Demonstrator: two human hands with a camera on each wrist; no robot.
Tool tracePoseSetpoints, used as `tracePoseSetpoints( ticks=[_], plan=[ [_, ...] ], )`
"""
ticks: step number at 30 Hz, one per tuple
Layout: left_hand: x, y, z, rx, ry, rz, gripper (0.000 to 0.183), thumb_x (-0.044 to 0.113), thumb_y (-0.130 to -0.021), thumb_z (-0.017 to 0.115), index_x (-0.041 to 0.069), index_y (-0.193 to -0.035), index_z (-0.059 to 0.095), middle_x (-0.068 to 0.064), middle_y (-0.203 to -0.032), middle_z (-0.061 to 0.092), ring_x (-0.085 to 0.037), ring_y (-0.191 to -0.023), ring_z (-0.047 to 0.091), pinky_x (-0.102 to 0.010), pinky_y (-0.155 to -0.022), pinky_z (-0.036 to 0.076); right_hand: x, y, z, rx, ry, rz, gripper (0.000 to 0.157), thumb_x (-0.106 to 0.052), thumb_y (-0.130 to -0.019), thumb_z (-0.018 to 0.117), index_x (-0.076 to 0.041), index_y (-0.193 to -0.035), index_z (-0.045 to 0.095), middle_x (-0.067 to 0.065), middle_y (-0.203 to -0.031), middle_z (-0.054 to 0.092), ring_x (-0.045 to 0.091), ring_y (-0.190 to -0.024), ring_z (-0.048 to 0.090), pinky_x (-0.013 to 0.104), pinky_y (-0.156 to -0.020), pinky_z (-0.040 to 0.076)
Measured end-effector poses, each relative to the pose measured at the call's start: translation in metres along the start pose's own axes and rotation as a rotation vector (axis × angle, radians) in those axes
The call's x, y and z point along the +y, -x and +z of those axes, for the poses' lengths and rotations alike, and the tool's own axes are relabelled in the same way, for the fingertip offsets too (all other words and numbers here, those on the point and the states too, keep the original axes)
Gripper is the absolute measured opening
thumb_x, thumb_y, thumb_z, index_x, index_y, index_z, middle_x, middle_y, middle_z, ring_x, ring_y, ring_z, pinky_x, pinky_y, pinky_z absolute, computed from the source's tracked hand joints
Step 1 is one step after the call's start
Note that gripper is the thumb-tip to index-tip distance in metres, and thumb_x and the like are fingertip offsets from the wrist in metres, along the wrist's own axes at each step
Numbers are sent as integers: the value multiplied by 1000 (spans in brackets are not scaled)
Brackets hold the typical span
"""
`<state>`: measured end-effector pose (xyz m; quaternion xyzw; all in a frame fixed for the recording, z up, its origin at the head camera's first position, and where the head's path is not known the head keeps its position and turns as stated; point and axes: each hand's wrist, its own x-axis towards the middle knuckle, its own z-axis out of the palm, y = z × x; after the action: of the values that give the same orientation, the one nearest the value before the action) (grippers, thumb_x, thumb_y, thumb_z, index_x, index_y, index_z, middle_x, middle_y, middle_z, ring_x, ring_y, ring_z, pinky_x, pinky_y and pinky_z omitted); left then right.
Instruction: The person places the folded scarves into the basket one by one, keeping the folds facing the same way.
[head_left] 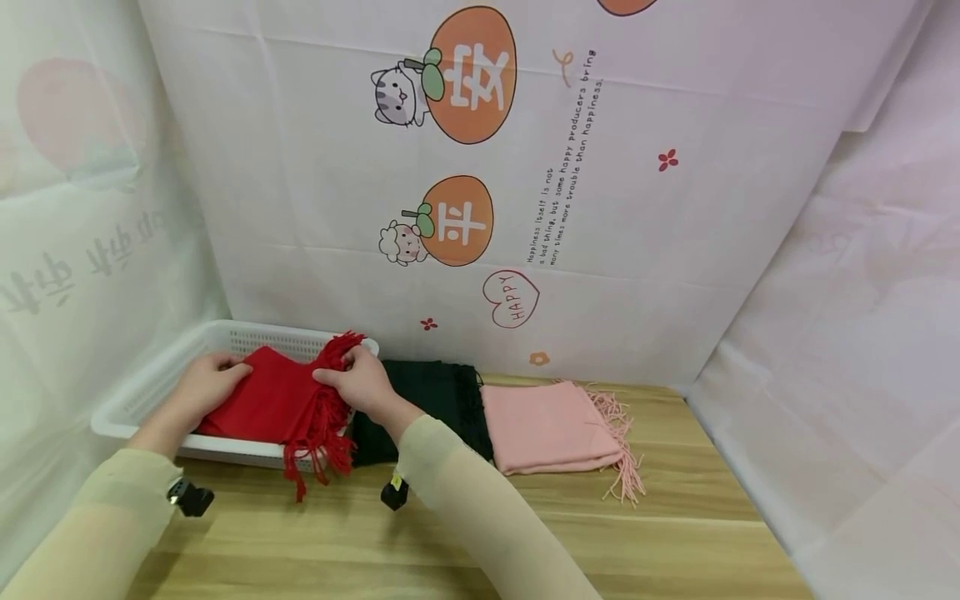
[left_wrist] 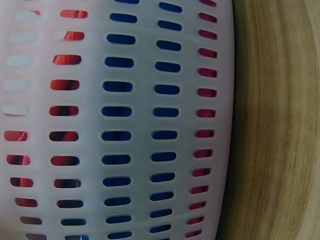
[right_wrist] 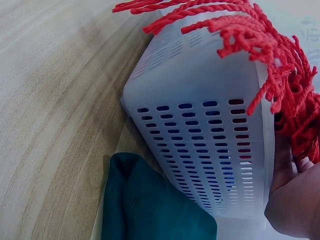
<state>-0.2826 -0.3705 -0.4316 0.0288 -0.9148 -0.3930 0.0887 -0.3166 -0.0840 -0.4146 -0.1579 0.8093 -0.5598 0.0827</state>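
A folded red scarf (head_left: 262,396) with twisted fringe lies at the top of a white plastic basket (head_left: 135,429). At its left side, my left hand (head_left: 206,385) grips the scarf's edge, thumb on top. My right hand (head_left: 363,385) pinches the fringed end near the basket's right rim. In the right wrist view, red fringe (right_wrist: 250,42) hangs over the basket's rim, and part of my right hand (right_wrist: 297,205) shows beside it. Through the slots of the basket wall (left_wrist: 142,125) in the left wrist view, red, blue and pink cloth is visible; the left hand is out of that view.
Right of the basket lies a folded dark green scarf (head_left: 431,400), with a folded pink fringed scarf (head_left: 551,425) beside it. All stand on a wood-grain table (head_left: 600,542). Printed white cloth walls (head_left: 615,317) enclose the back and both sides.
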Motion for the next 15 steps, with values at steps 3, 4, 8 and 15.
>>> tracePoseSetpoints(
  ticks=[3,4,8,15],
  plan=[
    [-1,1,0,-5,13,-5,53,30,-118,49,-17,-142,58,-40,-140,58,-41,-111,60,-39,-83,50,0,0,1,-3,-8,-1,30,-30,-104,82,-13,-111,59,0,-106,63,13,-87,63,33,-74,59],
    [-1,1,0,-6,17,-9,54,30,-118,49,-17,-143,57,-40,-141,57,-41,-111,60,-39,-84,50,1,0,1,-3,-11,-1,30,-30,-104,82,-13,-110,59,0,-105,64,13,-87,63,33,-74,59],
    [-1,2,0,0,33,-14,56,31,-118,48,-18,-144,57,-42,-143,55,-44,-115,60,-41,-85,49,0,1,1,0,-11,-3,29,-29,-103,83,-13,-108,58,0,-104,63,12,-85,63,33,-72,58],
    [1,1,-1,41,33,-31,58,34,-118,47,-17,-144,56,-41,-144,54,-48,-117,58,-45,-87,49,-3,-2,1,7,-3,-15,30,-27,-104,83,-12,-107,57,1,-100,62,13,-79,62,31,-68,54]
  ],
)
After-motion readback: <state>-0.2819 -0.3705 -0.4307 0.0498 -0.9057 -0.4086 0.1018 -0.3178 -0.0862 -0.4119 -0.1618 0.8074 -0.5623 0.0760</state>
